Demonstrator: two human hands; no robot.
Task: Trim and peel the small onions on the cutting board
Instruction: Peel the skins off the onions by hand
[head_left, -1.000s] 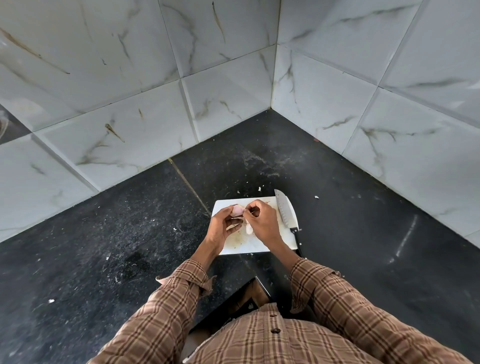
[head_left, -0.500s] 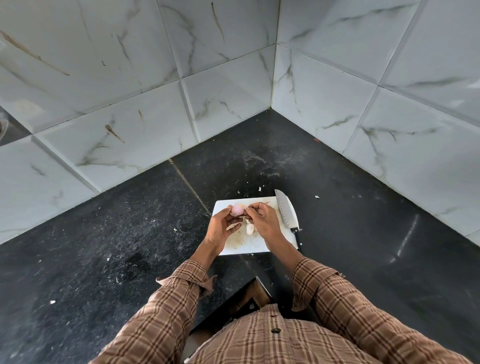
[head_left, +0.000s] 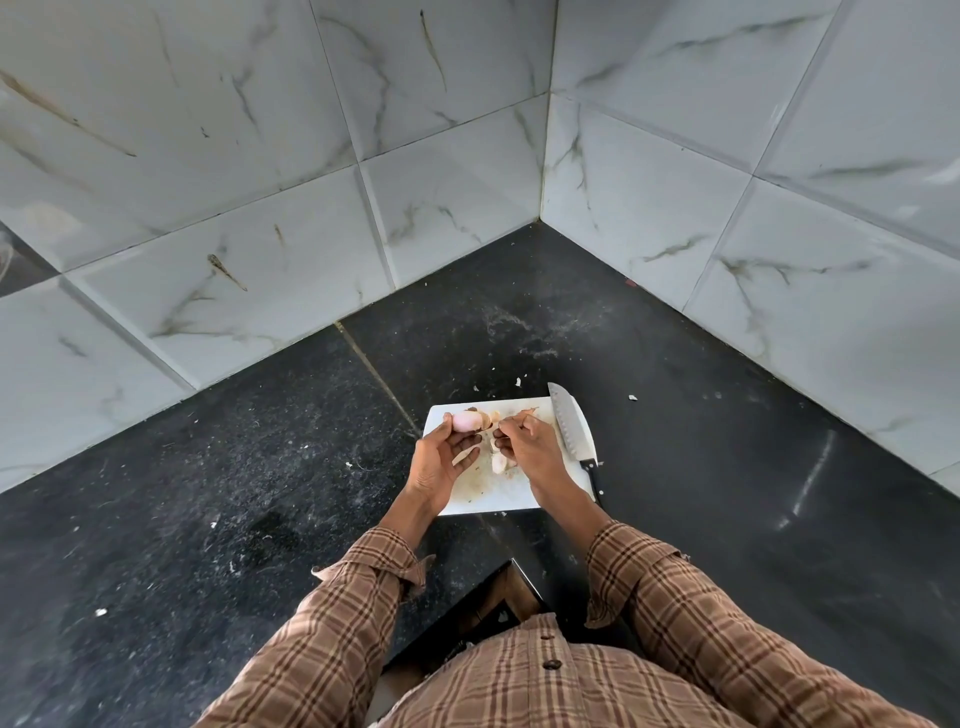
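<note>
1. Nearest to me I see the brown plaid shirt (head_left: 545, 680), buttoned down the front, with both sleeves reaching forward over the black speckled desk (head_left: 208, 493). I can read no writing, brand or label on anything.
2. My left hand (head_left: 441, 457) hovers over the left part of the white cutting board (head_left: 498, 501), thumb and fingertips pinching a pale pink peeled small onion (head_left: 466, 421) at the board's far left.
3. My right hand (head_left: 530, 447) is just beside it, fingers curled and pinching a thin brownish strip of onion skin (head_left: 501, 427) next to the onion.
4. Below the hands, another pale onion piece (head_left: 500, 462) lies on the stained board.
5. A santoku knife (head_left: 571, 431) rests along the board's right edge, black handle toward me, tip past the far edge.
6. Farther off, white scraps (head_left: 518, 382) dot the desk before the marble-look wall tiles (head_left: 467, 197) meeting in a corner.
</note>
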